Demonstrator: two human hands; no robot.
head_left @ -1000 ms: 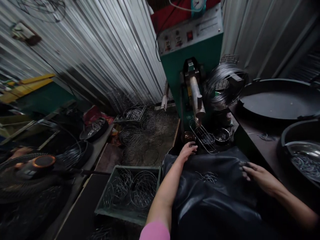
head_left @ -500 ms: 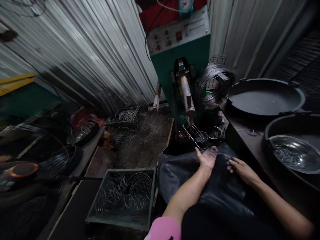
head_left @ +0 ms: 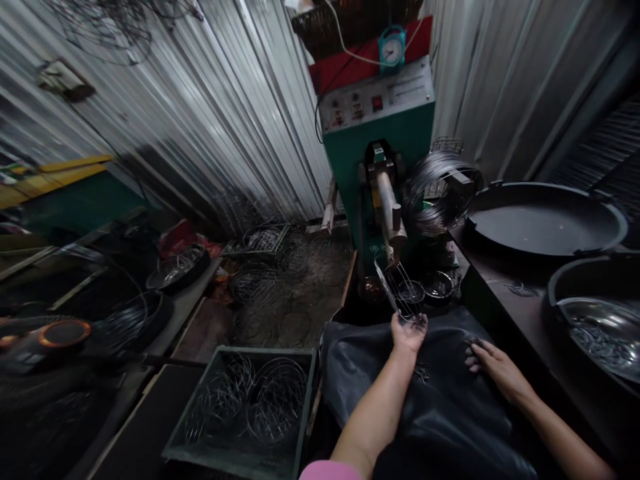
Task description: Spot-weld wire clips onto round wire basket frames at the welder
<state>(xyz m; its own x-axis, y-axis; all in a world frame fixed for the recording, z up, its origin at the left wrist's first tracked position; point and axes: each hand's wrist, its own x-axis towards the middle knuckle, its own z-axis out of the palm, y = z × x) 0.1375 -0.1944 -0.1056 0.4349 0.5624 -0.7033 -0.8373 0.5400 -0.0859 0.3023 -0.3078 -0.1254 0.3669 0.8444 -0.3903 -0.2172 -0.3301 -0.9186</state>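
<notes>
My left hand (head_left: pixel 410 332) is palm up at the near end of a small wire frame (head_left: pixel 403 290), its fingers curled round the wires. That frame sits under the tip of the machine's metal arm (head_left: pixel 390 207). My right hand (head_left: pixel 493 363) hovers over the black sheet (head_left: pixel 450 407) across my lap, fingers curled together; what they hold, if anything, is hidden. Several short wire pieces (head_left: pixel 421 372) lie on the sheet between my forearms.
A green machine (head_left: pixel 340 160) stands ahead, with a wire coil (head_left: pixel 443 190) beside it. At right are large black pans (head_left: pixel 545 217) and a steel bowl (head_left: pixel 607 333) of small wire parts. A crate (head_left: pixel 235 450) holding round wire pieces is at left.
My left hand has gone from open, below the wire frame, to gripping its near end. Short wire pieces now show on the sheet. The whole view has shifted slightly.
</notes>
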